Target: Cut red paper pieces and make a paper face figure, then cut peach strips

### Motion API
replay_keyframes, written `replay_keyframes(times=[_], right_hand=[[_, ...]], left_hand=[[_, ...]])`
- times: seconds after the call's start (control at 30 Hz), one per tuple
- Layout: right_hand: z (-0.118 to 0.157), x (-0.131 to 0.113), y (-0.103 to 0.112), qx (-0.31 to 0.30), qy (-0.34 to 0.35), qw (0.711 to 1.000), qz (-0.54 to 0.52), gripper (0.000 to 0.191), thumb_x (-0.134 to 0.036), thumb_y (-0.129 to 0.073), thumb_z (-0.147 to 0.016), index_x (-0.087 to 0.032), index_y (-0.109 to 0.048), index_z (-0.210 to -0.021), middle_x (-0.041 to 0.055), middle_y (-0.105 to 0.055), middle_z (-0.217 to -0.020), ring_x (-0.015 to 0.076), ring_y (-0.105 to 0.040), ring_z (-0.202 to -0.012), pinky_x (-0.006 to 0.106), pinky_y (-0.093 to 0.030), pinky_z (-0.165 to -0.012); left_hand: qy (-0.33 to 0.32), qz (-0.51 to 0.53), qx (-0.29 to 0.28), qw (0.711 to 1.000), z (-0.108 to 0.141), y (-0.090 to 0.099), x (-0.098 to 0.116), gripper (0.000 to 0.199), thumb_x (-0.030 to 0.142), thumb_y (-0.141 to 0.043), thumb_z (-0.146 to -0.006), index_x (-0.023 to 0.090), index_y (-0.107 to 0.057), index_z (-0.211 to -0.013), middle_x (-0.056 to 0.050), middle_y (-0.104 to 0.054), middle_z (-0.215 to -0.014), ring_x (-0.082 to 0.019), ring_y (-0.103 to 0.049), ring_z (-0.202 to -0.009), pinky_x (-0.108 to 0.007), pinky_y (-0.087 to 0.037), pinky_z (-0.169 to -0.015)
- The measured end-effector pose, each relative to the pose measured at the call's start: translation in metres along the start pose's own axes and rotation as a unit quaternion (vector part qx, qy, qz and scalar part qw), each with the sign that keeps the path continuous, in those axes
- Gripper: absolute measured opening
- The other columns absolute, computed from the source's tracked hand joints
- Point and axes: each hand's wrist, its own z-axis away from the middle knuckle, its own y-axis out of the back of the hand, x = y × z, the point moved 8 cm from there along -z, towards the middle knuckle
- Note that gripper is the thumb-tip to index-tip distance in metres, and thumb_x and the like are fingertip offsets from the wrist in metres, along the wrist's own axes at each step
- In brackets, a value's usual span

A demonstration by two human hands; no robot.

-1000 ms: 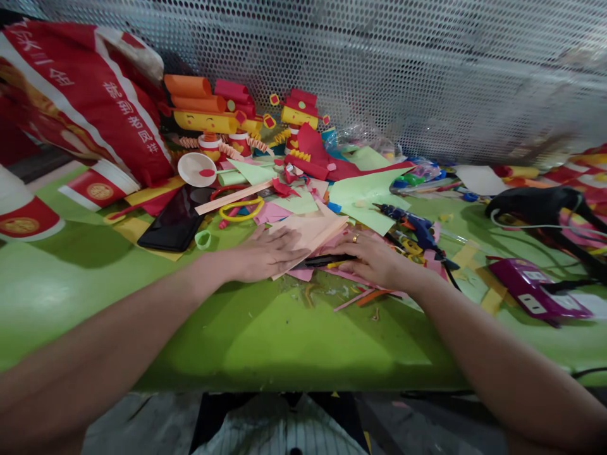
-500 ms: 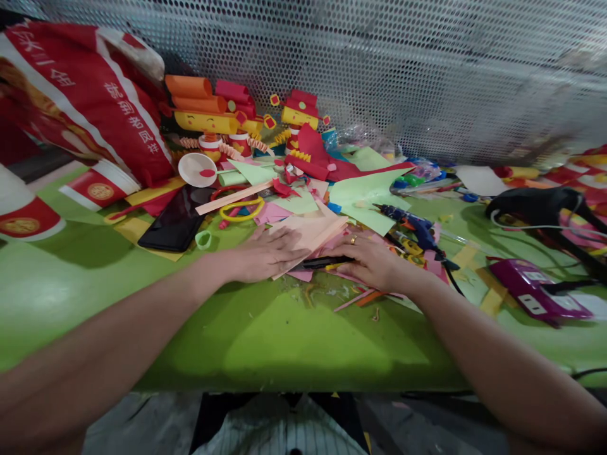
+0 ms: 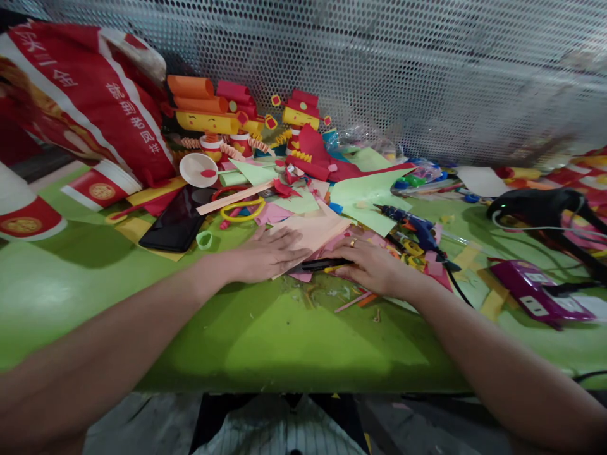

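Note:
My left hand (image 3: 265, 256) lies flat, fingers stretched, on the near left part of a peach sheet of paper (image 3: 315, 229). To its right, my right hand (image 3: 372, 265), with a gold ring on one finger, rests low over the heap of paper scraps. Its fingers reach left and are spread over the right end of a slim black object (image 3: 320, 264), whose kind I cannot make out. Behind the left hand are yellow-handled scissors (image 3: 246, 215). A blue glue gun (image 3: 412, 226) lies right of the heap.
Paper figures (image 3: 206, 120) stand at the back before a perforated metal panel (image 3: 427, 82). On the left are a black phone (image 3: 173, 221), paper cups (image 3: 102, 186) and a red bag (image 3: 114, 107). A purple power strip (image 3: 535, 291) with cords sits at right.
The right hand has shifted very slightly, and the slim black object's end shows a little more beside its fingers. My left hand stays flat on the peach paper.

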Motion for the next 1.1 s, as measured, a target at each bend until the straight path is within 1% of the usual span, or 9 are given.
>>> replay_keyframes(times=[0.1, 0.23, 0.43, 0.6, 0.77, 0.93, 1.03, 1.1], right_hand=[[0.0004, -0.0003, 0.0003, -0.002, 0.001, 1.000, -0.006, 0.029, -0.023, -0.050, -0.085, -0.024, -0.063, -0.111, 0.0078, -0.066, -0.103, 0.0222, -0.058, -0.097, 0.040, -0.046, -0.085], [0.0010, 0.0010, 0.0010, 0.007, -0.002, 1.000, -0.003, 0.028, -0.024, -0.051, -0.085, -0.022, -0.064, -0.110, 0.0091, -0.066, -0.103, 0.0224, -0.058, -0.096, 0.039, -0.047, -0.085], [0.0007, -0.0006, -0.0005, 0.008, 0.008, 1.000, 0.009, 0.028, -0.024, -0.052, -0.085, -0.017, -0.064, -0.109, 0.0120, -0.065, -0.103, 0.0234, -0.058, -0.096, 0.040, -0.047, -0.085], [0.0006, -0.0015, -0.0002, 0.017, 0.017, 1.000, 0.006, 0.026, -0.026, -0.051, -0.085, -0.021, -0.065, -0.108, 0.0102, -0.065, -0.103, 0.0226, -0.058, -0.096, 0.040, -0.048, -0.085], [-0.0002, -0.0019, -0.0019, 0.002, 0.009, 1.000, 0.012, 0.028, -0.026, -0.050, -0.086, -0.020, -0.064, -0.109, 0.0112, -0.065, -0.104, 0.0234, -0.058, -0.097, 0.041, -0.048, -0.085], [0.0016, -0.0025, -0.0036, 0.003, 0.009, 1.000, 0.007, 0.027, -0.024, -0.050, -0.086, -0.022, -0.063, -0.109, 0.0098, -0.065, -0.107, 0.0225, -0.058, -0.098, 0.041, -0.047, -0.086], [0.0032, -0.0005, -0.0030, 0.007, 0.004, 1.000, 0.003, 0.027, -0.024, -0.050, -0.086, -0.022, -0.063, -0.109, 0.0097, -0.065, -0.107, 0.0228, -0.058, -0.098, 0.040, -0.047, -0.086], [0.0040, 0.0013, -0.0004, 0.018, 0.001, 1.000, -0.001, 0.028, -0.025, -0.051, -0.085, -0.020, -0.063, -0.110, 0.0106, -0.066, -0.105, 0.0229, -0.059, -0.097, 0.039, -0.048, -0.085]], left_hand=[[0.000, 0.006, 0.003, 1.000, 0.0003, 0.0006, -0.0007, 0.049, 0.050, -0.017, -0.093, 0.041, -0.021, -0.141, 0.002, -0.002, -0.154, -0.026, -0.004, -0.141, -0.056, -0.001, -0.109], [-0.014, -0.010, -0.003, 1.000, 0.0005, -0.0022, 0.0000, 0.048, 0.048, -0.018, -0.094, 0.040, -0.018, -0.141, 0.002, -0.002, -0.154, -0.026, -0.003, -0.141, -0.056, 0.000, -0.108], [-0.010, -0.002, 0.035, 0.999, -0.0012, -0.0015, -0.0011, 0.051, 0.050, -0.012, -0.093, 0.038, -0.017, -0.143, 0.000, -0.007, -0.153, -0.025, -0.008, -0.141, -0.055, -0.003, -0.109], [-0.008, -0.004, 0.030, 1.000, -0.0011, -0.0017, -0.0008, 0.052, 0.051, -0.011, -0.093, 0.037, -0.018, -0.143, 0.000, -0.008, -0.153, -0.025, -0.009, -0.141, -0.054, -0.003, -0.109], [-0.006, -0.007, 0.025, 1.000, -0.0008, -0.0010, -0.0007, 0.052, 0.050, -0.011, -0.093, 0.036, -0.019, -0.143, 0.000, -0.008, -0.154, -0.025, -0.008, -0.141, -0.053, -0.003, -0.110], [-0.010, -0.002, 0.027, 1.000, -0.0017, -0.0022, -0.0015, 0.053, 0.052, -0.011, -0.092, 0.037, -0.019, -0.143, 0.001, -0.008, -0.154, -0.025, -0.008, -0.141, -0.054, -0.002, -0.109], [-0.006, 0.014, 0.024, 1.000, -0.0015, -0.0021, -0.0049, 0.054, 0.051, -0.010, -0.093, 0.034, -0.016, -0.144, -0.001, -0.011, -0.154, -0.023, -0.007, -0.141, -0.052, -0.002, -0.110], [0.000, 0.038, 0.037, 0.999, -0.0004, 0.0017, -0.0080, 0.055, 0.049, -0.011, -0.093, 0.029, -0.018, -0.144, -0.002, -0.015, -0.153, -0.021, -0.007, -0.141, -0.049, -0.005, -0.111]])
